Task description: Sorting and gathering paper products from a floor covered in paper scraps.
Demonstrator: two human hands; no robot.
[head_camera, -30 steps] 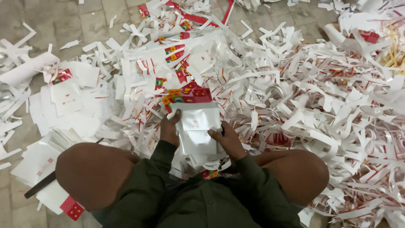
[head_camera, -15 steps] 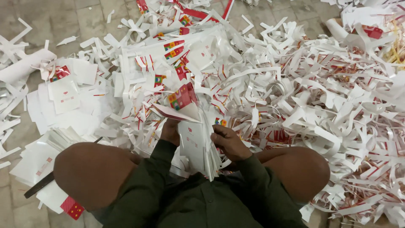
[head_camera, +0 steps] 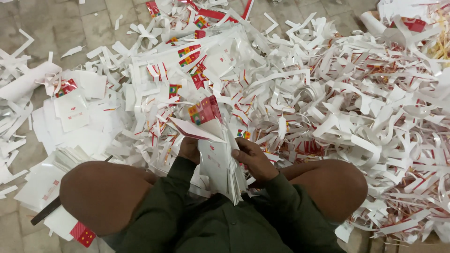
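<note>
My right hand (head_camera: 251, 159) has its fingers (head_camera: 240, 154) curled tight on a stack of white cards (head_camera: 220, 168) between my knees; my left hand (head_camera: 190, 149) grips its far-left edge, among paper strips (head_camera: 356, 107).

Grey stone-tiled floor (head_camera: 79, 23) shows bare toward ten o'clock; a heap of white paper strips (head_camera: 356, 107) buries it from twelve to four o'clock.

Two hands are seen — the left hand (head_camera: 189, 149) and the right hand (head_camera: 253, 159) — and one stack of white cards (head_camera: 220, 168) is gripped between them. Two bare knees (head_camera: 101, 194) are counted, and one dark stick (head_camera: 47, 212) — the paper strips (head_camera: 347, 107) cannot be numbered.
</note>
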